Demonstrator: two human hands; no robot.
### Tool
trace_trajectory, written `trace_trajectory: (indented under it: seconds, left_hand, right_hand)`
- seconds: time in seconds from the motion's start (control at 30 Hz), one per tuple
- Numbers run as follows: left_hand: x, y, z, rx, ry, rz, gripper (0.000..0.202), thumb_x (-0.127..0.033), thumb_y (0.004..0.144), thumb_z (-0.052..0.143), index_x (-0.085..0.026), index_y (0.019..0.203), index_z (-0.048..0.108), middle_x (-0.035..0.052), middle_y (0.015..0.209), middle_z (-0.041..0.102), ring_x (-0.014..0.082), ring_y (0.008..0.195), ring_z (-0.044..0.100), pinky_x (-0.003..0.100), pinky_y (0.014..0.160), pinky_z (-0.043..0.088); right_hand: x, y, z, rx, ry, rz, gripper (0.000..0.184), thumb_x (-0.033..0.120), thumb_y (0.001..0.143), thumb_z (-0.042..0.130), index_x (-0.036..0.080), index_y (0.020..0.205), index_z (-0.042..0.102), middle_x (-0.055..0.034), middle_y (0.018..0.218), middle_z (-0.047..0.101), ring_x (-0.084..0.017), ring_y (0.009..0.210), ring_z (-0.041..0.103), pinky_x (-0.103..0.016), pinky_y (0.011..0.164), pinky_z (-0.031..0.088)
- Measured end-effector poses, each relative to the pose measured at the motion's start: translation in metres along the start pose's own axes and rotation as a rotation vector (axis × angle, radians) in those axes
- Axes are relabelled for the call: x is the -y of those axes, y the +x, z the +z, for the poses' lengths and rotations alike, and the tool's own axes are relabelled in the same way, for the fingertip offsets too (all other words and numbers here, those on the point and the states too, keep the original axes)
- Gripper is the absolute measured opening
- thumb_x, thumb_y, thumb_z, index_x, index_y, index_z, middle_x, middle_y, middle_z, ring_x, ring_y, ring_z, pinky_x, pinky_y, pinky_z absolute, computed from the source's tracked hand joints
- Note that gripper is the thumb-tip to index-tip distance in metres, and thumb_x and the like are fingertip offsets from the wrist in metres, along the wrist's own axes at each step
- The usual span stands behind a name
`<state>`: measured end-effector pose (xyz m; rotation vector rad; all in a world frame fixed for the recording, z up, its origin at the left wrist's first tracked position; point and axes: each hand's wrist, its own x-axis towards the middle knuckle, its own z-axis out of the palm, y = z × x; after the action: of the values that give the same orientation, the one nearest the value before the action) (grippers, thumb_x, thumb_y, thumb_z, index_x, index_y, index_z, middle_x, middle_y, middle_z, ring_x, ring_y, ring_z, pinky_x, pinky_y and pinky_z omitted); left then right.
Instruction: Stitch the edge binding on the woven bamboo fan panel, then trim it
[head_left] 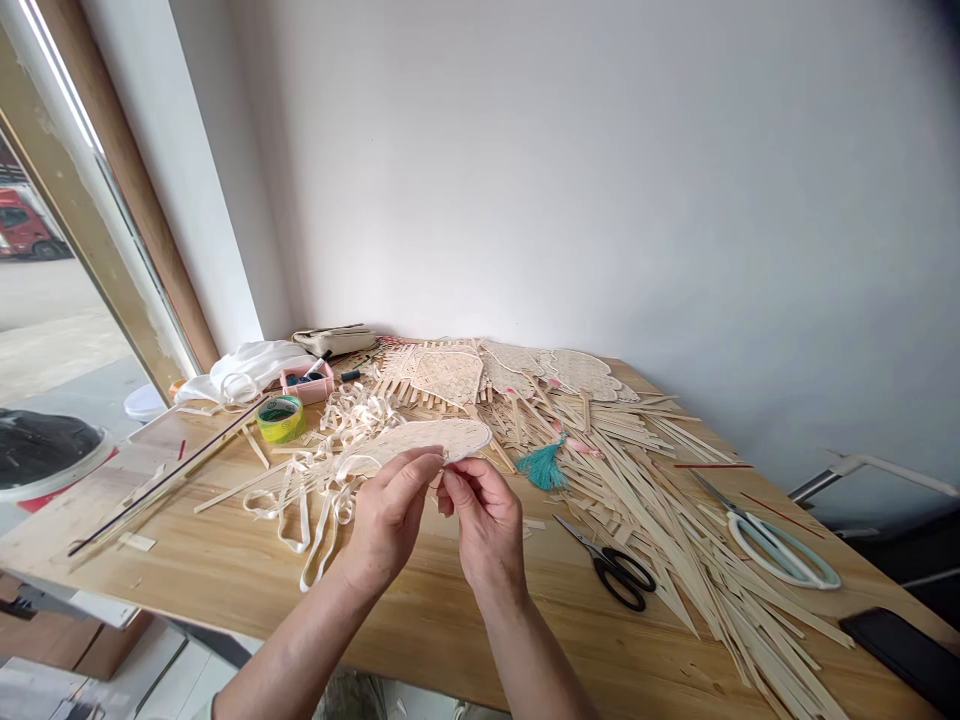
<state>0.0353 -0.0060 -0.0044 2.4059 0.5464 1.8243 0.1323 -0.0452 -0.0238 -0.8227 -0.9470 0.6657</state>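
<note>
A pale woven fan (435,436) is held nearly edge-on above the table, its rim trimmed in white. My left hand (388,518) pinches the fan's near edge with thumb and forefinger. Close beside it, my right hand (487,515) is closed on the same edge, fingertips almost touching the left ones. Whether a needle or thread is between the fingertips is too small to tell. White ribbon (304,515) hangs in loops left of my left hand. Black-handled scissors (619,570) lie to the right of my right hand.
Loose bamboo strips (675,500) cover the table's right side. More woven fans (581,375) lie at the back, near a teal tassel (544,466). A tape roll (280,420) and pink box (307,384) stand left. White-handled scissors (784,550) and a dark phone (904,655) lie right.
</note>
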Motion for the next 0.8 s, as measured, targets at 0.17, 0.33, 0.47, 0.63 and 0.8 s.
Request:
trace_trajectory:
  seconds: [0.17, 0.33, 0.47, 0.63, 0.8]
  left_hand:
    - [0.000, 0.002, -0.002, 0.006, 0.006, -0.010, 0.016, -0.007, 0.082, 0.047, -0.015, 0.090, 0.058, 0.0092, 0.090, 0.067, 0.0127, 0.080, 0.065, 0.019, 0.066, 0.053]
    - [-0.002, 0.002, -0.001, 0.044, -0.007, -0.012, 0.017, -0.008, 0.082, 0.047, -0.016, 0.091, 0.059, 0.0081, 0.090, 0.067, 0.0131, 0.081, 0.065, 0.020, 0.066, 0.053]
    - [-0.001, 0.002, -0.001, 0.059, -0.013, -0.009, 0.017, -0.009, 0.083, 0.046, -0.017, 0.091, 0.059, 0.0077, 0.090, 0.067, 0.0128, 0.080, 0.065, 0.020, 0.066, 0.053]
    - [0.002, 0.005, -0.003, 0.032, 0.001, -0.035, 0.016, -0.010, 0.083, 0.047, -0.018, 0.089, 0.060, 0.0060, 0.088, 0.068, 0.0125, 0.078, 0.065, 0.019, 0.064, 0.053]
    - [0.005, 0.008, -0.005, 0.039, -0.035, -0.059, 0.017, -0.009, 0.083, 0.047, -0.016, 0.089, 0.060, 0.0053, 0.087, 0.069, 0.0109, 0.074, 0.065, 0.019, 0.066, 0.052]
  right_hand:
    - [0.005, -0.003, -0.001, 0.002, 0.087, 0.102, 0.014, 0.030, 0.075, 0.061, 0.017, 0.078, 0.059, 0.0019, 0.061, 0.056, -0.009, 0.054, 0.049, -0.023, 0.052, 0.041]
    - [0.013, 0.000, 0.003, -0.063, 0.243, 0.167, 0.020, 0.027, 0.066, 0.068, 0.019, 0.074, 0.053, 0.0040, 0.059, 0.057, -0.007, 0.050, 0.049, -0.021, 0.050, 0.040]
    - [0.019, 0.001, 0.001, -0.069, 0.260, 0.259, 0.024, 0.031, 0.065, 0.069, 0.018, 0.076, 0.052, 0.0021, 0.059, 0.060, -0.009, 0.049, 0.054, -0.019, 0.046, 0.040]
    - [0.021, -0.002, -0.010, -0.041, 0.081, 0.282, 0.028, 0.039, 0.070, 0.064, 0.017, 0.085, 0.055, -0.0065, 0.076, 0.066, -0.015, 0.055, 0.062, -0.020, 0.039, 0.036]
    - [0.029, 0.002, -0.024, -0.168, -0.170, 0.023, 0.018, 0.034, 0.073, 0.062, 0.016, 0.076, 0.061, -0.0029, 0.068, 0.061, -0.012, 0.054, 0.056, -0.022, 0.045, 0.039]
